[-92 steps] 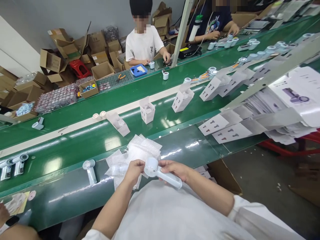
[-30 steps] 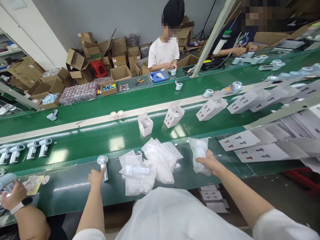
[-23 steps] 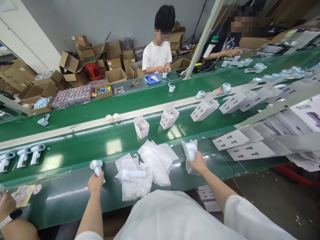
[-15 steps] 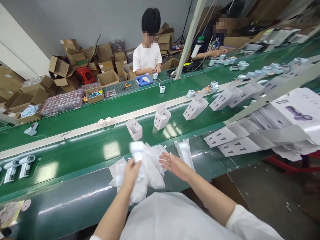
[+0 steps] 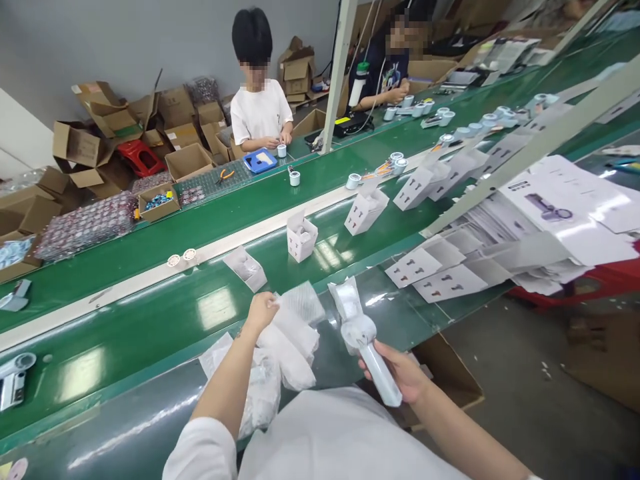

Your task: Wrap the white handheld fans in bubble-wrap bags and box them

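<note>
My right hand (image 5: 400, 373) is wrapped round the handle of a light-blue handheld fan (image 5: 385, 377), its round head pointing away from me. Just beyond that head lies a wrapped fan (image 5: 347, 299) in clear plastic; the two overlap in view. Over the near bench, my left hand (image 5: 261, 313) has its fingertips pinched at the edge of a translucent bubble bag (image 5: 303, 303). More plastic bags (image 5: 293, 350) lie in a loose pile beneath and beside my left forearm. An open white box (image 5: 246, 268) rests tilted on the green belt beyond that hand.
Several printed white boxes (image 5: 302, 239) stand along the belt (image 5: 210, 300). Flattened cartons (image 5: 470, 260) are stacked at the right, below a slanting metal post (image 5: 540, 150). Across the line, a person in a white shirt (image 5: 261, 110) handles a small part. Another fan (image 5: 15, 380) lies far left.
The fan has passed from my left hand to my right, nearer my body. My left hand has moved to the bubble bag. The view has shifted right, and the nearest box now leans over.
</note>
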### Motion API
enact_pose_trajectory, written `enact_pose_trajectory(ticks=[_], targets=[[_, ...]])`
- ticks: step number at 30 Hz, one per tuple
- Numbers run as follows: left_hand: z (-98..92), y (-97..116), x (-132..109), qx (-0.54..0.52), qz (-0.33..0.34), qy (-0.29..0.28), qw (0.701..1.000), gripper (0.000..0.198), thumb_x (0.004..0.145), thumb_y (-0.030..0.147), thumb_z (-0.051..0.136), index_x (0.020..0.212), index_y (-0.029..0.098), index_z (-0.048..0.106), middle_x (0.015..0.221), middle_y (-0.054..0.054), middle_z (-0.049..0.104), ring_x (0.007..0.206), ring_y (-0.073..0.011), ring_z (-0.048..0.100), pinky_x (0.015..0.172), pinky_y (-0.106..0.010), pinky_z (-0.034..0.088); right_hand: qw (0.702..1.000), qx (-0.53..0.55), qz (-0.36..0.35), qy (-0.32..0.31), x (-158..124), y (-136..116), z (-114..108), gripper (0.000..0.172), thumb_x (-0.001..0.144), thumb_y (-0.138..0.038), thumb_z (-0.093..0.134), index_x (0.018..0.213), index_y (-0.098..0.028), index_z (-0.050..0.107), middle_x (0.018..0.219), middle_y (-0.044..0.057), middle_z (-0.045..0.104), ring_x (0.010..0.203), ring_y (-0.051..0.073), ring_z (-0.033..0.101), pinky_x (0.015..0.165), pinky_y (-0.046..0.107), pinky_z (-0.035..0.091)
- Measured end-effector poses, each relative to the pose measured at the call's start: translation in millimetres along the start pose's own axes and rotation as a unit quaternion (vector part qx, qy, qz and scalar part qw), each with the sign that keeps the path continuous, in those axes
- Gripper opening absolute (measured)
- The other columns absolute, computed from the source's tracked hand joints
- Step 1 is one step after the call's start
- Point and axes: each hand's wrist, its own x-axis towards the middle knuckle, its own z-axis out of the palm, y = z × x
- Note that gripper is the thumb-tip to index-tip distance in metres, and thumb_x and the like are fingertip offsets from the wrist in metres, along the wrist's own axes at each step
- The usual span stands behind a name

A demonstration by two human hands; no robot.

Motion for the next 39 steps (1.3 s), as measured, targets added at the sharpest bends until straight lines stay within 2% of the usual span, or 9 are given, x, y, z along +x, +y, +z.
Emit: enact_pose_trajectory(ticks=[6, 10, 14, 17, 20, 27, 32, 36, 39], targets=[[7.3, 32.7, -55.7, -0.329, -0.103, 0.013, 0.938, 0.053, 0.071, 0.031, 0.070, 0.115, 0.018, 0.044, 0.072, 0.004, 0.052, 0.057, -0.0102, 0.056, 0.057, -0.027, 0.051, 0.968, -0.046, 0.090, -0.228, 14.4, 21.3, 49.9, 0.060, 0.054, -0.046, 0.084, 0.099, -0.019, 0.054, 0.070, 0.001, 0.066, 0.054, 0.018, 0.066, 0.045, 0.024, 0.051], [3.6, 33.7, -97.8, -0.483, -0.096, -0.052, 0.869, 0.061, 0.072, 0.039, 0.071, 0.124, 0.023, 0.043, 0.075, 0.003, 0.055, 0.067, -0.0110, 0.059, 0.072, -0.031, 0.052, 0.971, -0.045, 0.057, -0.227, 24.3, 19.9, 84.3, 0.050, 0.064, -0.043, 0.079, 0.100, -0.019, 0.054, 0.076, 0.002, 0.067, 0.063, 0.017, 0.067, 0.050, 0.025, 0.053], [-9.1, 16.3, -124.4, -0.337, 0.010, -0.118, 0.934, 0.034, 0.069, 0.028, 0.072, 0.101, 0.018, 0.064, 0.095, -0.007, 0.062, 0.081, -0.0173, 0.061, 0.079, -0.035, 0.050, 0.974, -0.060, 0.051, -0.210, 24.4, 11.4, 94.2, 0.037, 0.070, -0.042, 0.074, 0.091, -0.016, 0.057, 0.073, 0.004, 0.067, 0.060, 0.015, 0.064, 0.045, 0.022, 0.052], [-17.5, 10.3, -135.9, -0.105, 0.155, 0.001, 0.982, 0.015, 0.073, 0.019, 0.064, 0.087, 0.019, 0.070, 0.112, -0.013, 0.058, 0.101, -0.0261, 0.056, 0.086, -0.045, 0.047, 0.962, -0.108, 0.100, -0.232, 24.3, 6.4, 96.3, 0.036, 0.075, -0.041, 0.070, 0.094, -0.012, 0.058, 0.071, 0.007, 0.067, 0.061, 0.017, 0.065, 0.046, 0.024, 0.053], [-26.5, 10.8, -143.0, -0.001, 0.268, 0.055, 0.962, 0.017, 0.082, 0.018, 0.053, 0.082, 0.019, 0.070, 0.100, -0.012, 0.064, 0.096, -0.0246, 0.057, 0.085, -0.042, 0.047, 0.955, -0.098, 0.142, -0.241, 22.3, 0.3, 97.1, 0.035, 0.075, -0.040, 0.067, 0.092, -0.011, 0.059, 0.069, 0.007, 0.067, 0.058, 0.016, 0.064, 0.044, 0.023, 0.052], [-35.7, 24.0, -162.3, -0.123, 0.091, 0.054, 0.987, 0.016, 0.081, 0.026, 0.055, 0.080, 0.017, 0.069, 0.069, -0.003, 0.065, 0.065, -0.0152, 0.058, 0.063, -0.025, 0.045, 0.943, -0.047, 0.136, -0.300, -11.9, -5.0, 102.3, 0.063, 0.064, -0.040, 0.074, 0.117, -0.014, 0.052, 0.072, 0.001, 0.064, 0.053, 0.012, 0.061, 0.038, 0.017, 0.045], [-21.9, 33.7, -172.9, -0.263, 0.081, -0.089, 0.957, 0.010, 0.066, 0.024, 0.067, 0.071, 0.015, 0.068, 0.066, -0.002, 0.065, 0.062, -0.0145, 0.055, 0.060, -0.025, 0.044, 0.926, -0.176, 0.128, -0.309, -18.1, 9.0, 121.6, 0.054, 0.067, -0.034, 0.077, 0.112, -0.016, 0.053, 0.084, 0.007, 0.069, 0.063, 0.019, 0.068, 0.044, 0.023, 0.053], [-19.2, 23.2, -166.4, -0.369, -0.042, 0.006, 0.929, 0.023, 0.069, 0.037, 0.065, 0.067, 0.015, 0.061, 0.052, 0.004, 0.051, 0.047, -0.0075, 0.040, 0.048, -0.020, 0.035, 0.957, -0.210, 0.061, -0.192, -15.0, 9.5, 120.9, 0.038, 0.069, -0.036, 0.076, 0.095, -0.013, 0.059, 0.074, 0.005, 0.068, 0.062, 0.018, 0.067, 0.045, 0.024, 0.055], [-23.6, 18.6, -166.7, -0.320, 0.022, 0.059, 0.945, 0.021, 0.078, 0.037, 0.060, 0.075, 0.016, 0.060, 0.061, 0.002, 0.055, 0.056, -0.0097, 0.047, 0.055, -0.021, 0.039, 0.963, -0.233, 0.034, -0.133, -17.5, 12.3, 116.9, 0.036, 0.072, -0.036, 0.075, 0.096, -0.015, 0.059, 0.075, 0.005, 0.068, 0.064, 0.019, 0.068, 0.045, 0.026, 0.054]])
